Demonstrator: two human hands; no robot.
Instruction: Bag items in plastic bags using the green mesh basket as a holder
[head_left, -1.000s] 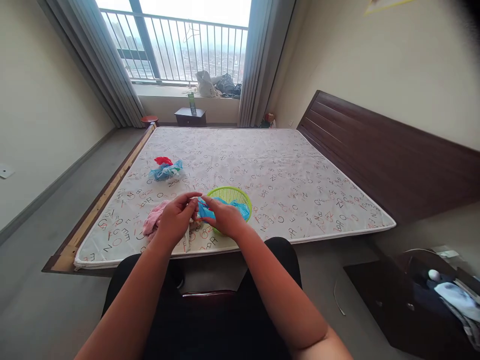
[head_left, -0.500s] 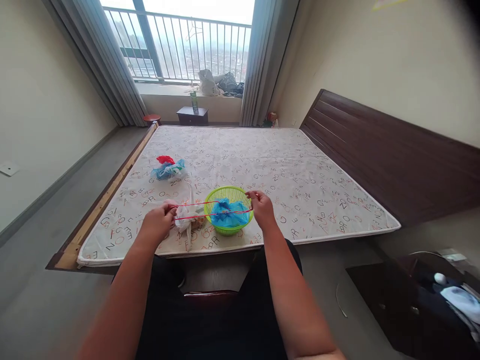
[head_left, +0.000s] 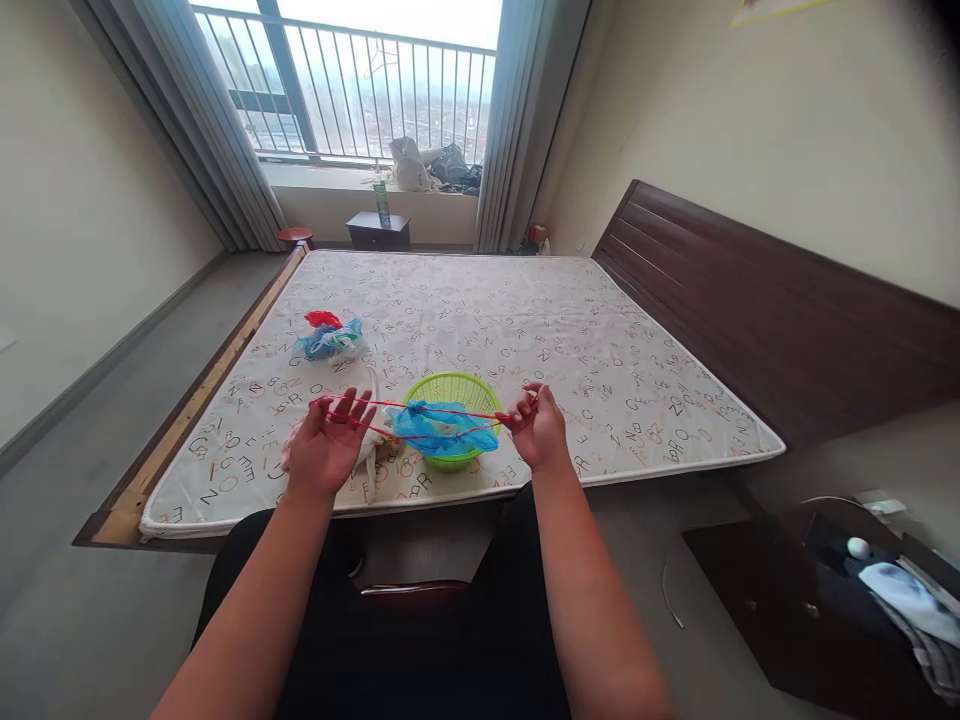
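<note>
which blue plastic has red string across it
The near blue plastic, between the left hand and right hand, seen over the green basket; the red string spans only it. The far blue plastic lies by a red bundle.

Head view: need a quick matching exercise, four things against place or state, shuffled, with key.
Things:
1. cord
2. basket
3. bottle
4. headboard

Places or states:
A. standing on the small cabinet below the window
B. dark brown, at the right side of the picture
C. on the mattress, close to its near edge
D. red, stretched between the left hand and the right hand

Pairs: 1-D, 2-C, 3-A, 4-B
</note>
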